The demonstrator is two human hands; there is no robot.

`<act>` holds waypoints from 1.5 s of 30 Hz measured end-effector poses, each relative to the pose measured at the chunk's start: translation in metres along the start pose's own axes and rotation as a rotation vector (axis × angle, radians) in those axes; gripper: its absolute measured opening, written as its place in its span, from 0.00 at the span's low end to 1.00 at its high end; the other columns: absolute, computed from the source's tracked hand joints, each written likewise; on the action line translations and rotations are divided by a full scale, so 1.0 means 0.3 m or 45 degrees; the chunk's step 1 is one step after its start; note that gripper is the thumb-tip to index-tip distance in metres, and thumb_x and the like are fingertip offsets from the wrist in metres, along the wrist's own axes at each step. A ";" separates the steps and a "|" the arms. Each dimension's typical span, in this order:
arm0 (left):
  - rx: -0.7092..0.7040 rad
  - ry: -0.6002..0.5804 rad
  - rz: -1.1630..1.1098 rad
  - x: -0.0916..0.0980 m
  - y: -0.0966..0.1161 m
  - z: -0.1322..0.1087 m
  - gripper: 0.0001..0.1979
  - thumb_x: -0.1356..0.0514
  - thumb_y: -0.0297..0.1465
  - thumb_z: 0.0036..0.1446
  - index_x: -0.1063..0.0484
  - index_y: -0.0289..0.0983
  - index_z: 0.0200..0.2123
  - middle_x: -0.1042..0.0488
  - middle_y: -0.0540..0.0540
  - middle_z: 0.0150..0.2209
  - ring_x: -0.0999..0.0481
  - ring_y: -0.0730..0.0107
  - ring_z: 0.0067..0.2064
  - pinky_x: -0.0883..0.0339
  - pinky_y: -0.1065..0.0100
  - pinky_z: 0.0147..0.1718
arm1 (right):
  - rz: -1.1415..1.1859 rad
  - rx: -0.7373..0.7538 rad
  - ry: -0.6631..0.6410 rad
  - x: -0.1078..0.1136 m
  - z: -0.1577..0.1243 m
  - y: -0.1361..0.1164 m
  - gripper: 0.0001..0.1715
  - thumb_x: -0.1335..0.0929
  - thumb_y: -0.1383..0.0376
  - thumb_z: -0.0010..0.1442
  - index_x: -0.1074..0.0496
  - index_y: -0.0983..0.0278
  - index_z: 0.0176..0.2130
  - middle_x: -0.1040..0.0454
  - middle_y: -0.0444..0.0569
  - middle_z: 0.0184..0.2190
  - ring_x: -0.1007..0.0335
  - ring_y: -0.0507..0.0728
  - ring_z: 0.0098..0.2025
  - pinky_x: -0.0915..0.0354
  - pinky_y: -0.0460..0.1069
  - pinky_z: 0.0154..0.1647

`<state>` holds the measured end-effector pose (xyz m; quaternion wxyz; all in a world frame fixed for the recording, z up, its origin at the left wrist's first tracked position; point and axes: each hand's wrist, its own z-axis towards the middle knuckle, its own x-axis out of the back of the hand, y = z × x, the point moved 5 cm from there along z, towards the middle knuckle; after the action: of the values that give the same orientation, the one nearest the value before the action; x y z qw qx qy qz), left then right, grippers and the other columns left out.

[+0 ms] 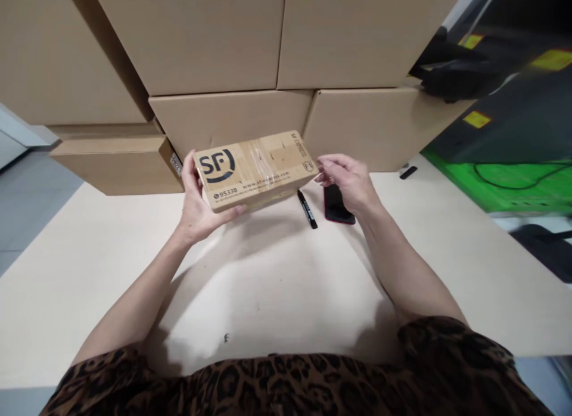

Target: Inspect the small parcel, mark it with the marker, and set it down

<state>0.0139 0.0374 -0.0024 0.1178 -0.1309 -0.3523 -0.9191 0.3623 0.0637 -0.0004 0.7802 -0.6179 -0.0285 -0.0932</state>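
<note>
A small brown cardboard box [263, 165] with black SF lettering and clear tape across its top is held tilted above the table. My left hand [199, 204] grips its left end, thumb along the near side and fingers behind. At the box's right end is my right hand [346, 177], its thumb and fingers pinched together by the corner. What the pinch holds, if anything, is hidden. On the table below the box lies a black marker pen [307, 209]. Beside the pen, partly covered by my right hand, is a dark phone [336, 206] with a red edge.
Large cardboard cartons [214, 40] are stacked along the back of the pale table [268, 297]. A flatter carton [116, 163] stands at the left. A small black object [408, 172] lies at the back right, near a green surface [513, 183] with a black cable.
</note>
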 end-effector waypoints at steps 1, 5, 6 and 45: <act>-0.018 0.028 -0.005 0.011 -0.008 0.004 0.75 0.20 0.61 0.31 0.57 0.55 0.76 0.46 0.38 0.73 0.38 0.34 0.74 0.38 0.35 0.71 | -0.180 -0.002 -0.086 0.005 -0.004 -0.002 0.11 0.30 0.56 0.64 0.22 0.61 0.38 0.19 0.47 0.34 0.25 0.54 0.32 0.31 0.50 0.36; -0.054 0.055 -0.017 0.015 -0.035 -0.001 0.74 0.19 0.60 0.31 0.56 0.55 0.76 0.45 0.38 0.71 0.36 0.37 0.72 0.35 0.36 0.70 | -1.084 0.159 -0.582 -0.053 -0.081 0.022 0.14 0.36 0.72 0.66 0.22 0.63 0.43 0.18 0.52 0.38 0.25 0.58 0.36 0.35 0.51 0.38; -0.053 0.048 -0.015 0.010 -0.040 -0.008 0.74 0.19 0.60 0.31 0.56 0.54 0.76 0.44 0.38 0.70 0.34 0.38 0.71 0.34 0.36 0.69 | -1.290 0.247 -0.705 -0.075 -0.109 0.038 0.19 0.37 0.75 0.64 0.21 0.63 0.47 0.18 0.55 0.42 0.24 0.59 0.39 0.37 0.51 0.38; 0.010 -0.170 0.018 -0.003 -0.044 -0.087 0.73 0.21 0.57 0.41 0.62 0.51 0.78 0.43 0.34 0.70 0.31 0.37 0.68 0.26 0.39 0.63 | 0.071 0.436 0.011 -0.060 -0.171 -0.279 0.13 0.25 0.54 0.65 0.21 0.59 0.34 0.24 0.40 0.22 0.37 0.48 0.18 0.39 0.47 0.17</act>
<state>0.0064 0.0294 -0.0297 0.1009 -0.1940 -0.3620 -0.9062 0.3260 -0.0024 0.0648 0.8764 -0.4761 -0.0234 -0.0678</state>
